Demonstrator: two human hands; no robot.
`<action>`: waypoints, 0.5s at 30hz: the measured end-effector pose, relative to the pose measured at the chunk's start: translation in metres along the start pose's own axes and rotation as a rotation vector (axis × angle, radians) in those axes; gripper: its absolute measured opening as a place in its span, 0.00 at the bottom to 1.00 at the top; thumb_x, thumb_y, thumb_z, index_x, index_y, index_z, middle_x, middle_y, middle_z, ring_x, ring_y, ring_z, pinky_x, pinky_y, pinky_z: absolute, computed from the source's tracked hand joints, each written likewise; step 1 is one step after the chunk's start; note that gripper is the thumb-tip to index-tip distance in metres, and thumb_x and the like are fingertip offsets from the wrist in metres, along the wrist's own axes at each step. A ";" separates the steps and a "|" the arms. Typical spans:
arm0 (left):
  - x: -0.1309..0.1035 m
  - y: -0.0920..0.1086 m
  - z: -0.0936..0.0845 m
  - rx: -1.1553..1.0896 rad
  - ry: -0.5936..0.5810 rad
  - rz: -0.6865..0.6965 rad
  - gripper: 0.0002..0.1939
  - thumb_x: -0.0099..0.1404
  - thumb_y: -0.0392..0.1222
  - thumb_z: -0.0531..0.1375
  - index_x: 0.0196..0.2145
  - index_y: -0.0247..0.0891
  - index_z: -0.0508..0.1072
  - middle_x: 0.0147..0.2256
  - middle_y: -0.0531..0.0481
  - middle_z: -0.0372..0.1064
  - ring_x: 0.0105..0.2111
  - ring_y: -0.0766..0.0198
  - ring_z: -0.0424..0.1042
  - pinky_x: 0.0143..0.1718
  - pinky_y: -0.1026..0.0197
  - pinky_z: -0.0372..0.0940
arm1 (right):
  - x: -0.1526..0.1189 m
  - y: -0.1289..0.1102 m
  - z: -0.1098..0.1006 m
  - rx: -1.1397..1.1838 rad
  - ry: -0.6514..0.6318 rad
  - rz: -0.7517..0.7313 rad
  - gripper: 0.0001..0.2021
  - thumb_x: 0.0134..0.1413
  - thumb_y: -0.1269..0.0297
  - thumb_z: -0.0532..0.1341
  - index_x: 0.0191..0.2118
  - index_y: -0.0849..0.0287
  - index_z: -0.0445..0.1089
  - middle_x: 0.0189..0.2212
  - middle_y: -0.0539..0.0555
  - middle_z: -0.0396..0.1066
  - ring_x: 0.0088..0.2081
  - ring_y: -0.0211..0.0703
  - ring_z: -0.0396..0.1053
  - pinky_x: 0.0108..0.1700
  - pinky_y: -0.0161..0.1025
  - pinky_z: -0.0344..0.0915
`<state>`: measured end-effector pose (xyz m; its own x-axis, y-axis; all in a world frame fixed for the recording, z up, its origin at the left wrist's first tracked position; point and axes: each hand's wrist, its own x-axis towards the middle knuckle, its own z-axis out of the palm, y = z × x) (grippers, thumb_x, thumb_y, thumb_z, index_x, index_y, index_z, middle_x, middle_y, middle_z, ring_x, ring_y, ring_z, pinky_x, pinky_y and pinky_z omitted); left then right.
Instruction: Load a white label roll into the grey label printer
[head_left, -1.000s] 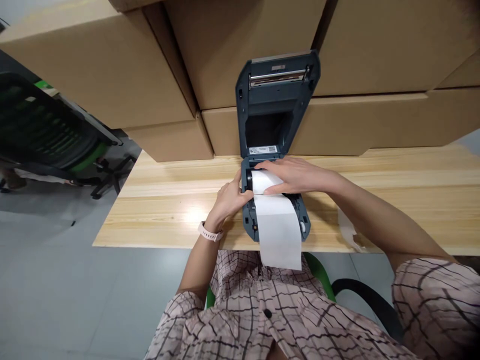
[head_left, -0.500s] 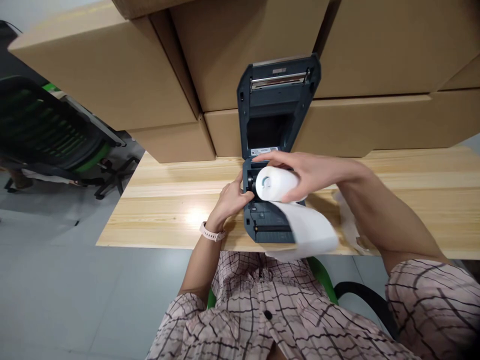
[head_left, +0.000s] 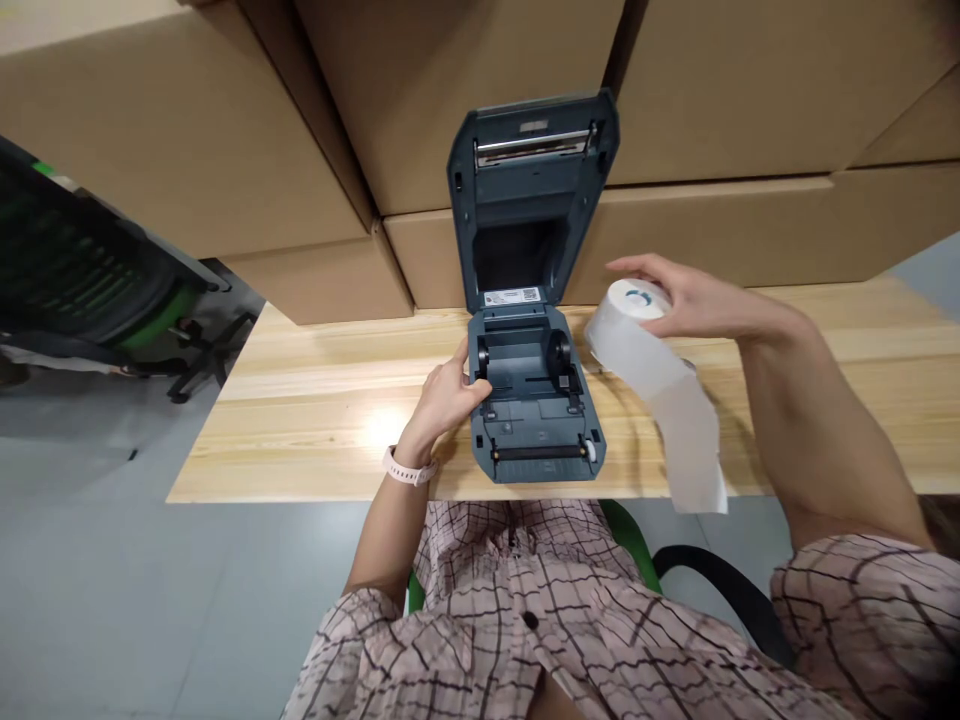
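A dark grey label printer [head_left: 529,418] stands on the wooden table, its lid [head_left: 514,200] raised and tilted back. Two black roll holders flank its bare inner bay, and a black roller crosses the front. My left hand [head_left: 445,396] grips the left side wall of the base, thumb hooked over the rim onto the inside. To the right of the printer, my right hand [head_left: 697,300] holds a white label roll [head_left: 616,318] just above the table. From the roll a loose paper strip [head_left: 688,435] trails down past the table's front edge.
Large cardboard boxes [head_left: 720,235] are stacked along the back of the wooden table [head_left: 300,430]. An office chair [head_left: 82,270] is on the floor at the left. Green and black parts of a seat [head_left: 634,535] show around my body.
My right hand has lifted the label roll out of the printer's bay and carried it to the right, the strip trailing. My left hand stays on the printer. The view has shifted slightly.
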<state>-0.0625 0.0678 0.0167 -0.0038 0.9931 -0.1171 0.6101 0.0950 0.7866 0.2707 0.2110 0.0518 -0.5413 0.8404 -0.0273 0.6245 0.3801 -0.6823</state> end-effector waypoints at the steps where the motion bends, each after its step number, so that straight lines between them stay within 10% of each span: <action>1: -0.001 0.000 0.000 -0.010 0.001 0.000 0.39 0.58 0.40 0.56 0.68 0.40 0.68 0.24 0.56 0.66 0.25 0.61 0.62 0.32 0.58 0.56 | 0.006 0.007 0.006 0.001 -0.021 0.004 0.47 0.46 0.53 0.73 0.72 0.56 0.61 0.59 0.64 0.74 0.54 0.62 0.75 0.58 0.59 0.72; 7: 0.000 -0.004 0.002 -0.039 0.006 -0.009 0.37 0.57 0.38 0.56 0.66 0.40 0.70 0.22 0.58 0.62 0.23 0.63 0.59 0.30 0.60 0.54 | 0.006 0.028 0.028 0.175 0.021 0.042 0.46 0.47 0.54 0.75 0.71 0.51 0.60 0.63 0.61 0.73 0.63 0.63 0.72 0.67 0.60 0.66; 12: 0.001 -0.005 0.003 -0.024 0.006 -0.023 0.39 0.56 0.38 0.56 0.67 0.41 0.68 0.21 0.58 0.62 0.22 0.63 0.58 0.29 0.59 0.53 | -0.056 0.061 0.020 0.607 0.225 0.128 0.31 0.58 0.57 0.73 0.66 0.47 0.69 0.63 0.66 0.73 0.64 0.54 0.72 0.64 0.51 0.69; 15: 0.000 -0.004 0.004 0.007 0.017 -0.024 0.38 0.56 0.38 0.56 0.66 0.40 0.69 0.21 0.58 0.62 0.23 0.63 0.59 0.30 0.59 0.53 | -0.089 0.084 0.026 0.692 0.109 0.205 0.25 0.56 0.57 0.75 0.58 0.44 0.76 0.63 0.67 0.74 0.61 0.58 0.75 0.56 0.54 0.74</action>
<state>-0.0624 0.0672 0.0111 -0.0318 0.9916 -0.1253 0.6148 0.1182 0.7797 0.3565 0.1584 -0.0228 -0.3698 0.9160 -0.1556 0.1885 -0.0900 -0.9779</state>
